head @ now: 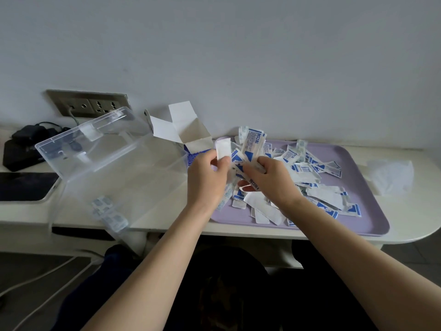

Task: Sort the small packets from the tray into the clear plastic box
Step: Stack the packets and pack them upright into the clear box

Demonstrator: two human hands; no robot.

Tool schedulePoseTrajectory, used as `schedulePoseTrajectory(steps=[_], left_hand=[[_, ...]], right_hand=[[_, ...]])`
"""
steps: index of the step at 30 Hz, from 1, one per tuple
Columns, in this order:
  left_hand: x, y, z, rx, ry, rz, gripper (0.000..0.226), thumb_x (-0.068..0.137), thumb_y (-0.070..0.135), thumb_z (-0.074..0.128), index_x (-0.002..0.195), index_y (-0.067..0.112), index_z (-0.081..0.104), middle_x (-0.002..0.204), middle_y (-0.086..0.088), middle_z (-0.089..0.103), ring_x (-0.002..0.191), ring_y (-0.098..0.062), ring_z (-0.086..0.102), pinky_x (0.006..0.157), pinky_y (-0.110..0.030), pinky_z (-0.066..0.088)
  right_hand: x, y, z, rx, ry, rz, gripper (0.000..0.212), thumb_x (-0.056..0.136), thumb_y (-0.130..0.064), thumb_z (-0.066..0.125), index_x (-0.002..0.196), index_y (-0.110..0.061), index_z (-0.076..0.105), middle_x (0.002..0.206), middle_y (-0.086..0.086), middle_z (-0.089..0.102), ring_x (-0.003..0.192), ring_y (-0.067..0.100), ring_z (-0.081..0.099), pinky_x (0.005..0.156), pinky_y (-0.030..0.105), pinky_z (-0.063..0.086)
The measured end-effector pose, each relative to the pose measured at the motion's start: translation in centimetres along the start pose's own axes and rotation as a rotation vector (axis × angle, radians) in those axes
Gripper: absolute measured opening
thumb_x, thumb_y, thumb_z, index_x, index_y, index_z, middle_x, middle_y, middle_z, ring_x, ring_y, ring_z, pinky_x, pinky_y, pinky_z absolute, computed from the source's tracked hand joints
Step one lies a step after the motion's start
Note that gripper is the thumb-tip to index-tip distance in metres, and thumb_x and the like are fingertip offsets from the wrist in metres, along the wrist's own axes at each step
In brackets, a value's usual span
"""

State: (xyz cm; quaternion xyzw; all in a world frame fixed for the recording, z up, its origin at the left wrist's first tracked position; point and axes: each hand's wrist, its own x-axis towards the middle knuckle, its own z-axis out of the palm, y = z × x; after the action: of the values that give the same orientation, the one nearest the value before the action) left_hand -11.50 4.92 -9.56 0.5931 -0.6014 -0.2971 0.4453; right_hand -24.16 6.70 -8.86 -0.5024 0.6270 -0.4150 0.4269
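Left grip (207, 175) pinches one white packet (223, 149); right grip (272, 180) clutches a fanned bunch (253, 144). Light, thin, likely slippery. Best pinched at an end

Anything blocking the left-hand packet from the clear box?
Nothing visible. The left hand pinches the packet just right of the box, lid open; the carton sits farther back, off that line.

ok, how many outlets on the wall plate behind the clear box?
2, side by side on the wall plate: left outlet, a cable hanging below it; right outlet, lower edge behind the clear box. None seems hidden.
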Motion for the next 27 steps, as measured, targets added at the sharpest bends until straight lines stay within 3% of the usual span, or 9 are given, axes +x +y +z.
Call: schedulePoseTrajectory(steps=[3, 6, 11, 15, 17, 19, 22, 25, 27], left_hand=[[0.3, 0.1, -0.6, 0.114, 0.161, 0.168, 0.015, 0.087, 0.007, 0.060, 0.076, 0.011, 0.051, 0.078, 0.001, 0.049, 0.059, -0.009, 0.040, 0.055, -0.012, 0.031], [-0.2, 0.1, -0.5, 0.212, 0.087, 0.380, 0.011, 0.083, 0.000, 0.063, 0.080, 0.008, 0.056, 0.084, 0.003, 0.050, 0.062, -0.012, 0.045, 0.059, -0.023, 0.039], [-0.9, -0.2, -0.1, 0.264, -0.102, 0.405, 0.014, 0.081, -0.006, 0.061, 0.082, 0.007, 0.059, 0.089, -0.004, 0.055, 0.065, -0.017, 0.049, 0.062, -0.036, 0.048], [-1.2, -0.1, 0.1, 0.285, -0.145, 0.440, 0.011, 0.084, -0.005, 0.059, 0.087, 0.004, 0.063, 0.092, -0.007, 0.056, 0.072, -0.023, 0.056, 0.062, -0.029, 0.043], [-1.3, -0.1, 0.2, 0.302, -0.183, 0.453, 0.012, 0.085, -0.005, 0.057, 0.090, 0.004, 0.064, 0.095, -0.007, 0.057, 0.076, -0.024, 0.057, 0.063, -0.025, 0.041], [-1.6, -0.1, 0.3, 0.277, -0.232, 0.468, 0.016, 0.082, -0.006, 0.056, 0.092, 0.004, 0.064, 0.096, -0.006, 0.058, 0.078, -0.025, 0.058, 0.066, -0.031, 0.047], [-1.9, 0.0, 0.2, 0.328, -0.207, 0.459, 0.015, 0.082, 0.001, 0.056, 0.093, 0.009, 0.061, 0.096, 0.001, 0.058, 0.078, -0.021, 0.058, 0.064, -0.036, 0.049], [-1.5, -0.1, -0.1, 0.419, -0.088, 0.530, 0.027, 0.077, 0.001, 0.063, 0.101, 0.011, 0.057, 0.103, -0.004, 0.054, 0.089, -0.022, 0.055, 0.066, -0.027, 0.042], [-1.1, -0.6, 0.1, 0.518, -0.078, 0.610, 0.037, 0.074, 0.001, 0.067, 0.108, 0.010, 0.056, 0.108, -0.009, 0.054, 0.094, -0.028, 0.053, 0.074, -0.035, 0.044]], right_hand=[[-0.1, -0.1, -0.5, -0.011, -0.040, 0.089, 0.013, 0.092, -0.013, 0.052, 0.093, -0.004, 0.062, 0.073, 0.009, 0.065, 0.057, 0.014, 0.064, 0.056, 0.020, 0.057], [-0.3, -0.3, -0.7, 0.043, -0.117, 0.135, 0.012, 0.093, -0.012, 0.052, 0.087, -0.007, 0.062, 0.071, 0.008, 0.065, 0.057, 0.013, 0.064, 0.059, 0.021, 0.058], [-0.3, -0.8, -1.1, 0.172, -0.224, 0.185, 0.029, 0.100, -0.017, 0.039, 0.091, -0.008, 0.065, 0.079, 0.005, 0.068, 0.063, 0.013, 0.065, 0.066, 0.026, 0.059], [-0.4, -0.7, -1.6, 0.223, -0.282, 0.222, 0.048, 0.100, -0.039, 0.031, 0.093, -0.004, 0.064, 0.083, 0.011, 0.069, 0.069, 0.019, 0.066, 0.058, 0.024, 0.056], [-0.5, -0.6, -1.8, 0.176, -0.298, 0.201, 0.045, 0.099, -0.040, 0.036, 0.093, -0.006, 0.066, 0.083, 0.010, 0.070, 0.072, 0.019, 0.068, 0.060, 0.024, 0.056], [-0.4, -0.4, -1.9, 0.109, -0.280, 0.160, 0.030, 0.097, -0.030, 0.046, 0.089, -0.008, 0.066, 0.084, 0.009, 0.070, 0.072, 0.018, 0.068, 0.061, 0.024, 0.057], [0.0, 0.5, -2.2, -0.124, -0.189, 0.041, 0.019, 0.094, -0.015, 0.052, 0.077, -0.017, 0.061, 0.077, 0.004, 0.068, 0.066, 0.016, 0.067, 0.059, 0.023, 0.057], [0.2, 1.7, -2.0, -0.692, -0.105, -0.137, 0.014, 0.095, -0.018, 0.049, 0.086, -0.014, 0.059, 0.083, 0.007, 0.067, 0.073, 0.026, 0.061, 0.059, 0.030, 0.046], [-0.1, 2.2, -1.4, -0.928, -0.098, -0.204, 0.016, 0.096, -0.024, 0.046, 0.097, -0.013, 0.058, 0.092, 0.008, 0.064, 0.083, 0.030, 0.058, 0.062, 0.032, 0.039]])
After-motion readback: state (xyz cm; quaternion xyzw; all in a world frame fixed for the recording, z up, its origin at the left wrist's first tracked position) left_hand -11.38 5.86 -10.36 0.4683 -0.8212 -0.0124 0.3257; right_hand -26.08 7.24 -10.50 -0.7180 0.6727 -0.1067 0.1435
